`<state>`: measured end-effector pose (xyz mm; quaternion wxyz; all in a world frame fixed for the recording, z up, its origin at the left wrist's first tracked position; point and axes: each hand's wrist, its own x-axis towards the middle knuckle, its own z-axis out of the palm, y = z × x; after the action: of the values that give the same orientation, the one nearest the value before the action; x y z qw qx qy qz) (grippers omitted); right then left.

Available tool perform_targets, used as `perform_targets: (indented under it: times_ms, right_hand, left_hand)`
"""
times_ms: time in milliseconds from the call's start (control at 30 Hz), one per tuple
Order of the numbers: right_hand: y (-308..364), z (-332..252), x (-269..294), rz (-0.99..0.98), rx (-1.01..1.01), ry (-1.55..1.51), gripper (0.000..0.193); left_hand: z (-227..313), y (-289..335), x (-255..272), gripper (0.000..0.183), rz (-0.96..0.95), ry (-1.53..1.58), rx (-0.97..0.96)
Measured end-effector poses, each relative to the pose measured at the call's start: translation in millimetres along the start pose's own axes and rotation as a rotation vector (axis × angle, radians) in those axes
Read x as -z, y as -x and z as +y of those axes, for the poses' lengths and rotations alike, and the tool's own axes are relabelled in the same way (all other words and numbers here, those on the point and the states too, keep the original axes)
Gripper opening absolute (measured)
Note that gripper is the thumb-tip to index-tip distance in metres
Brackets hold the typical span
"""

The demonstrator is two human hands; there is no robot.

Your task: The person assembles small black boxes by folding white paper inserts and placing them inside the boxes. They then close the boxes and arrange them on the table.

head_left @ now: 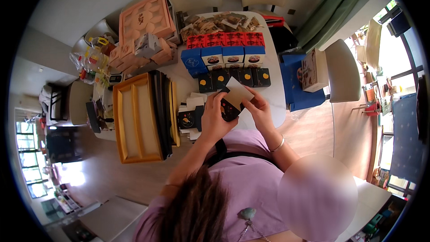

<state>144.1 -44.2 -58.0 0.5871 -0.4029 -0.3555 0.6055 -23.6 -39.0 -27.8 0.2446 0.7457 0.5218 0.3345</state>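
A small black carton (229,112) with orange and pale printing is held up over the table's front edge. Its raised flap (237,93) shows a pale tan inner face. My left hand (215,121) is closed around the carton's left side. My right hand (260,111) pinches the flap's right edge with thumb and fingers. Whether anything is inside the carton cannot be seen. Just beyond my hands stands a row of black boxes (245,77), each with a yellow spot. Left of my left hand lies a pile of flat black-and-white cartons (187,118).
Blue-and-white boxes (233,54), red boxes (224,40) and small packets (210,26) line the white table (277,80). Pink boxes (145,18) stack at the back left. A gold compartment tray (117,125) stands at the left; a blue bag (293,80) is at the right.
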Motion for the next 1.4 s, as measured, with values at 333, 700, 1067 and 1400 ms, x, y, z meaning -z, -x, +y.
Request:
perform_targets:
  times_ms: [333,700,1067,1400]
  right_hand:
    - [-1,0,2,-0.098,0.253,0.369,0.035]
    - [4,-2,-19,0.018,0.118,-0.044,0.024]
    - [1,11,-16,0.056,0.172,-0.094,0.014]
    - [3,12,-10,0.109,0.255,0.210,0.016]
  left_hand:
    - [11,1,6,0.082,-0.025,0.069,0.028]
    - [7,-2,5,0.095,0.101,-0.079,-0.052]
    - [11,-3,6,0.100,0.070,-0.127,-0.066]
    - [12,-3,3,0.099,0.073,-0.158,-0.036]
